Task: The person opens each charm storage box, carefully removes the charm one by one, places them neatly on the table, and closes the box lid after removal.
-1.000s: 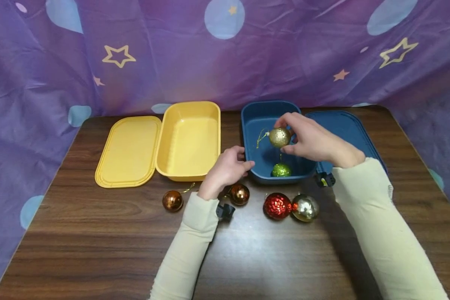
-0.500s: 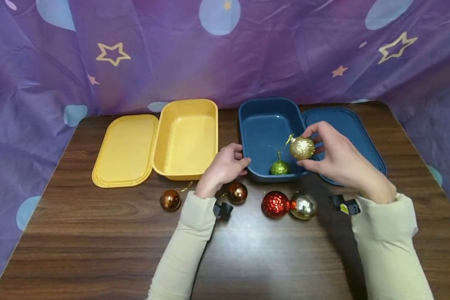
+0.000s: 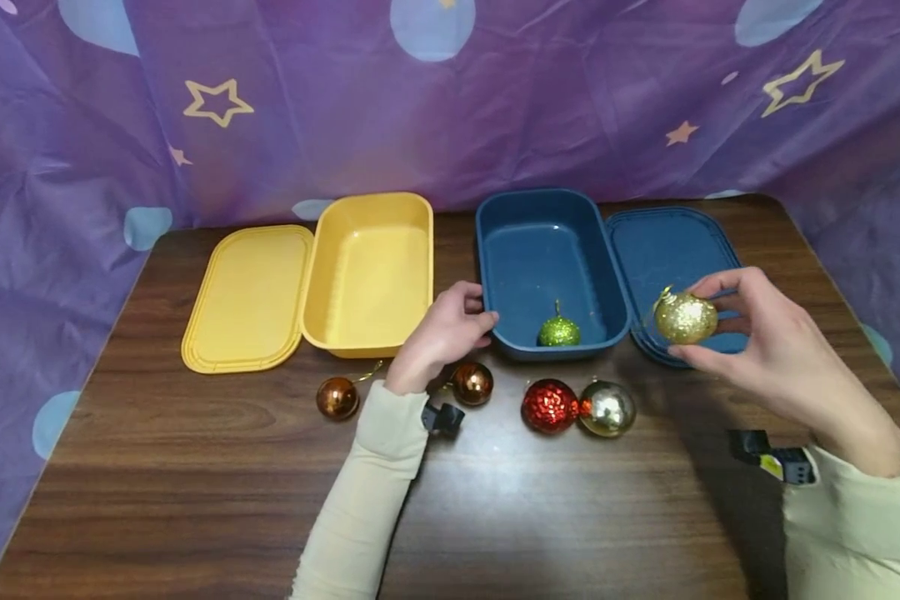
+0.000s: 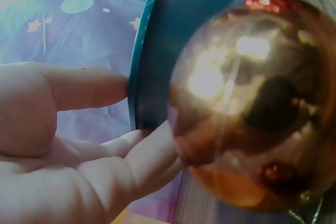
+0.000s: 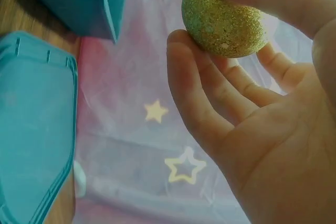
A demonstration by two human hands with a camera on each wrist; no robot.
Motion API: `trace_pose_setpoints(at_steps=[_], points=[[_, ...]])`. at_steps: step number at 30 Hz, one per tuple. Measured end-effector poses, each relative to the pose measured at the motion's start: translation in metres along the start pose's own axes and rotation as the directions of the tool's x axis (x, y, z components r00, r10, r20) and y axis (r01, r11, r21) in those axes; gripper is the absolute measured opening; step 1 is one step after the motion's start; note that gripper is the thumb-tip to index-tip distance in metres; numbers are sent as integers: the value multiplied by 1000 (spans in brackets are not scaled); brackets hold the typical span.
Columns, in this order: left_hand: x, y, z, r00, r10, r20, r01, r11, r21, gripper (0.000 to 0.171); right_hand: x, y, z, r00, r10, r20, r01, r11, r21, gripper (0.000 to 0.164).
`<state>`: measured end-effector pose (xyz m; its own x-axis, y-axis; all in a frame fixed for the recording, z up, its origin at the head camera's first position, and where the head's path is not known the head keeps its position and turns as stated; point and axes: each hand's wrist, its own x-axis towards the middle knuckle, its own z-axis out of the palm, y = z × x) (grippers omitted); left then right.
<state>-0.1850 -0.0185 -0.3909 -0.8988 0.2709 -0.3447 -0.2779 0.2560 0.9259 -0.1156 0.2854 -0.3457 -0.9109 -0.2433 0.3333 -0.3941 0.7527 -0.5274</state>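
My right hand (image 3: 772, 350) pinches a gold glitter Christmas ball (image 3: 686, 318) between thumb and fingers, over the blue lid (image 3: 667, 250). The ball's hanging cap and loop point left. A green glitter ball (image 3: 558, 331) lies in the near end of the blue box (image 3: 543, 345). My left hand (image 3: 446, 329) rests at the box's near left side, thumb tip at the rim and fingers extended along the outer wall. Just below that hand lies a shiny copper ball (image 3: 472, 384), which looms large in the left wrist view (image 4: 252, 103).
A red ball (image 3: 549, 406) and a shiny gold ball (image 3: 607, 408) lie side by side before the blue box. Another copper ball (image 3: 337, 398) lies farther left. The yellow box (image 3: 367, 283) and yellow lid (image 3: 247, 298) stand at the back left, before a purple curtain (image 3: 345, 100).
My right hand has carried the gold glitter ball rightward and nearer, from over the blue box to over the blue lid. My left hand stays at the box's side.
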Motion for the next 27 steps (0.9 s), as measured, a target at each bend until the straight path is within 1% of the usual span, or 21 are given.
trace_pose_setpoints(at_steps=[4, 7, 11, 16, 21, 26, 27], points=[[1, -1, 1, 1000, -6, 17, 7, 997, -79, 49, -9, 7, -4, 998, 69, -12, -69, 998, 2, 65], [1, -2, 0, 1000, -6, 14, 8, 994, -108, 49, -11, 13, -6, 998, 61, -5, -62, 998, -13, 67], [2, -3, -2, 1000, 1, 3, -1, 994, -106, 48, -14, 21, -10, 999, 37, 14, -37, 999, -34, 67], [2, 0, -3, 1000, 0, -2, 0, 995, -97, 46, -19, 26, -12, 994, 71, 81, -66, 996, -60, 66], [2, 0, -3, 1000, -1, -25, -1, 996, -90, 46, -18, 29, -12, 988, 101, 115, -93, 993, -69, 63], [3, -2, -3, 1000, 5, -31, -8, 995, -101, 46, -18, 29, -12, 980, 140, 144, -131, 989, -67, 60], [3, -2, -3, 999, 4, -32, -7, 994, -105, 46, -18, 29, -13, 980, 133, 147, -123, 990, -71, 60]])
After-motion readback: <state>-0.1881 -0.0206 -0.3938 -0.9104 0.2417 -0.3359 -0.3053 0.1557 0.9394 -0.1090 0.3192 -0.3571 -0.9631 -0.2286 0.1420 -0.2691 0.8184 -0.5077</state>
